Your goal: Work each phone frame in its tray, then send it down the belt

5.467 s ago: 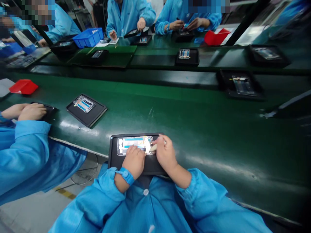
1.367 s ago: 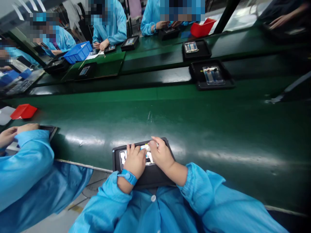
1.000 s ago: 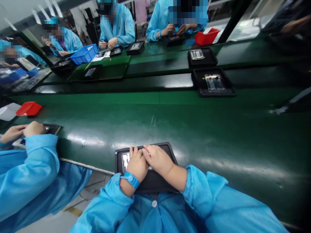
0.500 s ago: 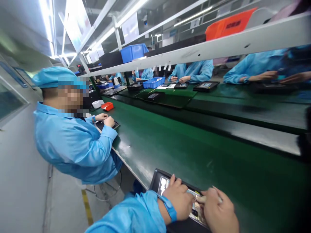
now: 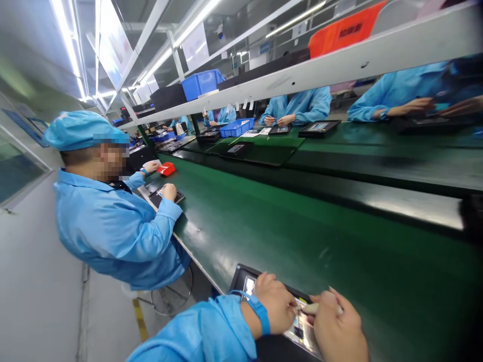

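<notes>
At the near edge of the bench, a black tray (image 5: 238, 274) holds an opened flat electronic device (image 5: 302, 332) with shiny inner parts, partly covered by my hands. My left hand (image 5: 274, 302), with a blue wrist strap, is closed over the device. Its fingertips pinch close to the tool's tip; what they hold is too small to make out. In my right hand (image 5: 337, 327) is a pale, thick-handled, pen-like tool (image 5: 311, 308), gripped between thumb and fingers. The tool points left, toward my left fingertips, over the device.
To the left a co-worker (image 5: 113, 211) sits at the same green bench (image 5: 234, 226), with a black tray (image 5: 154, 196) and a small red box (image 5: 166, 169). Across the bench other people handle trays near a blue bin (image 5: 237, 128). A white shelf beam (image 5: 264, 93) runs overhead.
My left fingers have drawn in from lying spread on the device to a pinch near the tool tip. The co-worker's far hand has moved to the red box.
</notes>
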Demonstrator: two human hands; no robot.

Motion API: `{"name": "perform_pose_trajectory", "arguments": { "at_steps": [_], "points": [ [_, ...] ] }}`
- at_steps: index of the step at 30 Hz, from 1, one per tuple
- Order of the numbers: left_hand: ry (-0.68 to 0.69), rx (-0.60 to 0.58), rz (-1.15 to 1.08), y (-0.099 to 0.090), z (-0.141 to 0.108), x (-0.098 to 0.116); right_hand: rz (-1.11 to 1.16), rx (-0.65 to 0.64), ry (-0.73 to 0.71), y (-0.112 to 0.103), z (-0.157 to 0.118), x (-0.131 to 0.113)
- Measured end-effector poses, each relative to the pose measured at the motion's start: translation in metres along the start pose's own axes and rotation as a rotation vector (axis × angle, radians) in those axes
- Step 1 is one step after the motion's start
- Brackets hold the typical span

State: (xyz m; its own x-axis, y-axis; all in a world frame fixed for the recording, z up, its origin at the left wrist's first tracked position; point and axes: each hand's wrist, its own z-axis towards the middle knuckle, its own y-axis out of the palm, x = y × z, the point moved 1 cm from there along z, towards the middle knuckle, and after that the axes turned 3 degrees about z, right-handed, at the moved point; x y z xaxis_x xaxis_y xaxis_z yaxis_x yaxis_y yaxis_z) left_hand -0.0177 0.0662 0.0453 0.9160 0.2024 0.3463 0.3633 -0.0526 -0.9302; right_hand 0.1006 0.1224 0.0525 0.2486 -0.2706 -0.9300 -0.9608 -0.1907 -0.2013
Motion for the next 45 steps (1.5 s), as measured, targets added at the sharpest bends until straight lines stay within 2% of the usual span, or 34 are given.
{"name": "perform_pose_trajectory", "arguments": {
  "at_steps": [8,14,20,26,31,38,45],
  "points": [
    [-0.064,0.011,-0.037,-0.001,-0.003,0.004,0.039,-0.002,-0.021,0.002,0.006,0.011],
    [0.012,0.111,-0.013,0.002,-0.008,0.004,0.033,-0.019,0.019,0.0,0.001,0.003],
    [0.1,0.191,0.03,0.003,-0.013,0.002,0.045,-0.01,-0.028,0.002,0.003,0.006],
    [0.14,0.149,0.104,-0.005,-0.015,0.001,0.174,0.042,-0.116,0.008,-0.002,0.01],
    [0.185,0.123,0.121,-0.014,-0.014,0.002,0.181,0.118,-0.157,0.01,-0.003,0.012],
    [0.193,0.128,0.109,-0.017,-0.016,0.004,0.184,0.132,-0.221,0.007,-0.009,0.011],
    [0.185,0.099,0.084,-0.018,-0.014,0.003,0.244,0.15,-0.191,0.007,-0.01,0.001]
  ]
}}
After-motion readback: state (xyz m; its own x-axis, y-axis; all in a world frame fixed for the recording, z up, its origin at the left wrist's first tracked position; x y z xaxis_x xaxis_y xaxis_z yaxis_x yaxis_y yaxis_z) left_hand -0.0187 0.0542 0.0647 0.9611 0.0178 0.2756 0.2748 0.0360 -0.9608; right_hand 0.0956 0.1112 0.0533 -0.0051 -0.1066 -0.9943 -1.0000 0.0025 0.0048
